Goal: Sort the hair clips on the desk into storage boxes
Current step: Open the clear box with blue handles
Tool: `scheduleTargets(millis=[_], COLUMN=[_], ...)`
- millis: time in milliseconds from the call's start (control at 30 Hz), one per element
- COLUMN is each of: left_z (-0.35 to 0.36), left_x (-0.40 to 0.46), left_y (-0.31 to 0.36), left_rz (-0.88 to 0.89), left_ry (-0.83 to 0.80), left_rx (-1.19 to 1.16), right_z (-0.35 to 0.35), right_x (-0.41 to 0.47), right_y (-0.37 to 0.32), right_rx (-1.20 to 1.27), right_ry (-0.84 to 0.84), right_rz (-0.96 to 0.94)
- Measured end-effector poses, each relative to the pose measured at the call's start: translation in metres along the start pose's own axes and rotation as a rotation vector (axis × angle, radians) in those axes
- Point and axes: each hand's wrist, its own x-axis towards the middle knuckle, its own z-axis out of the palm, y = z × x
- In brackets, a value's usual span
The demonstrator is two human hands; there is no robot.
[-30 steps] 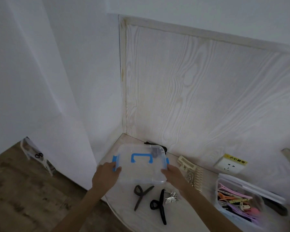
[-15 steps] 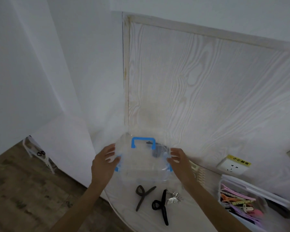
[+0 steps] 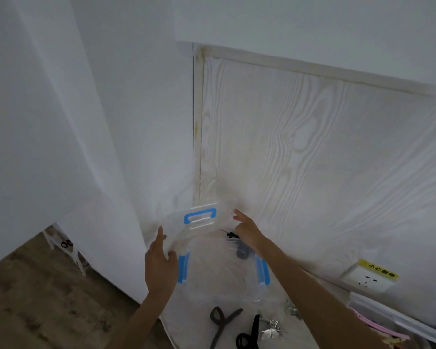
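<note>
A clear lid with a blue handle is lifted off and tilted up toward the wall. My left hand grips its near left corner. My right hand touches its right edge with fingers spread. Under it stands the open clear storage box with blue side latches; a dark clip lies near its far end. On the desk in front lie a dark grey clip, a black clip and silver clips.
A second clear box with pink clips sits at the right edge. A wall socket with a yellow label is above it. The wood-grain panel backs the desk. The desk's left edge drops to a wooden floor.
The lid has come off the box and risen, tilting toward the wall. Both hands went up with it; the box now stands open on the desk.
</note>
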Motion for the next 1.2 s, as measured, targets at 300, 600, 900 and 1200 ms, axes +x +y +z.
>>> scheduleTargets(millis=[300,600,900,1200], left_z=[-0.005,0.050,0.069,0.059], left_x=[-0.009,0.006,0.057,0.048], left_y=[-0.007,0.013,0.012,0.029], left_rz=[-0.080,0.760,0.830,0.809], left_ry=[0.044,-0.271,-0.344,-0.372], left_rx=[-0.234,0.350,0.646,0.702], right_z=[-0.042,-0.068,-0.048,-0.062], right_x=[0.001,-0.005,0.005,-0.022], right_y=[0.033,0.115,0.142,0.154], right_rx=[0.096,-0.683,-0.937,-0.789], right_ry=[-0.052,0.005,0.108,0.242], right_rz=[-0.027,-0.078,-0.231,-0.276])
